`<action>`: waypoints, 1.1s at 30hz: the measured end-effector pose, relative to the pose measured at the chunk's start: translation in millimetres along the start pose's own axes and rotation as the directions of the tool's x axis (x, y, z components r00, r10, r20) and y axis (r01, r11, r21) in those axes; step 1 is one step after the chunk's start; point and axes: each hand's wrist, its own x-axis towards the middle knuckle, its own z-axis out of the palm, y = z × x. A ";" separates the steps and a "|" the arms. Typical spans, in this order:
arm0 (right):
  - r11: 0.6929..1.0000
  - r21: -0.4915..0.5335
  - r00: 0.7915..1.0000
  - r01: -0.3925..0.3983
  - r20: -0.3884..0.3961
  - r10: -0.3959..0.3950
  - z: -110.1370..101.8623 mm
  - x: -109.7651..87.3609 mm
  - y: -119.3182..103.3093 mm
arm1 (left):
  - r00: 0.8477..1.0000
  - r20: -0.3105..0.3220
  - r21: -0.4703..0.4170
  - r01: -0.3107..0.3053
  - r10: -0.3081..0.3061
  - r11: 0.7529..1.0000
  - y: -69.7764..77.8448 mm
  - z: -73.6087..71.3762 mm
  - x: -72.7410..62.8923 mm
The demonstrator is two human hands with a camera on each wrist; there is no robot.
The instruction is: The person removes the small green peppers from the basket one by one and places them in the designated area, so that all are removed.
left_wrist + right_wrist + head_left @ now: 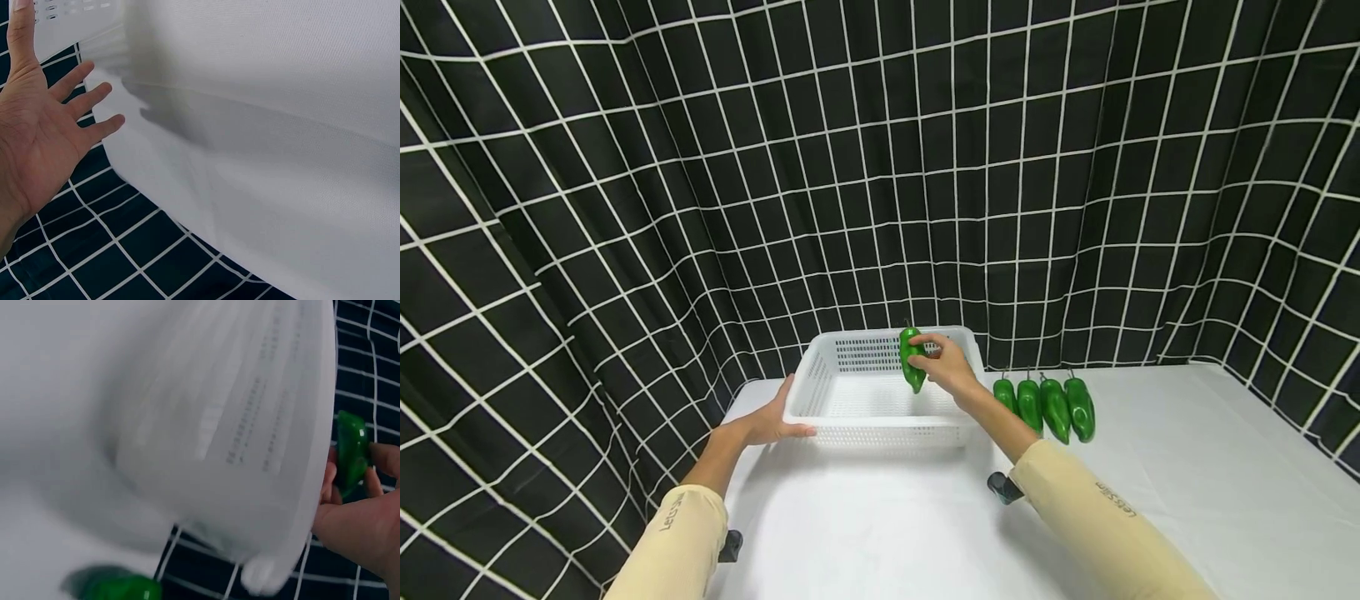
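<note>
My right hand (946,367) pinches a green pepper (911,358) between thumb and fingers, held upright over the right part of a white plastic basket (887,423). In the right wrist view the same pepper (353,452) shows in that hand (362,519), beyond the basket's rim (322,425). My left hand (770,417) rests against the basket's left front corner, thumb along the front side. Seen from the left wrist, the left hand (47,131) has its fingers spread, close to the basket wall (75,22). The basket's visible floor is bare.
Several green peppers (1055,408) lie in a row on the white table (880,517), right of the basket and partly behind my right forearm. One green pepper (125,587) shows low in the right wrist view. A black curtain with white grid lines (880,167) hangs behind the table.
</note>
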 end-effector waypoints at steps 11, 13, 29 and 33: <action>0.980 -0.137 0.990 0.144 0.016 -0.143 -65.0 -20.1 16.9 | 1.000 0.001 0.002 0.013 -0.013 1.000 2.2 -0.6 -2.2; 0.977 -0.154 0.989 0.145 0.018 -0.144 -78.1 -24.6 21.6 | 1.000 -0.001 0.009 0.029 -0.029 1.000 2.2 -0.3 -2.4; 0.948 -0.315 0.995 0.040 -0.071 -0.066 -191.9 -47.2 74.5 | 0.999 0.005 -0.014 -0.036 0.036 0.999 -0.5 -2.8 -7.6; 0.944 -0.326 0.995 -0.043 -0.098 0.011 -214.1 -50.8 89.4 | 0.999 0.006 -0.014 -0.035 0.035 0.999 -2.3 -3.4 -6.9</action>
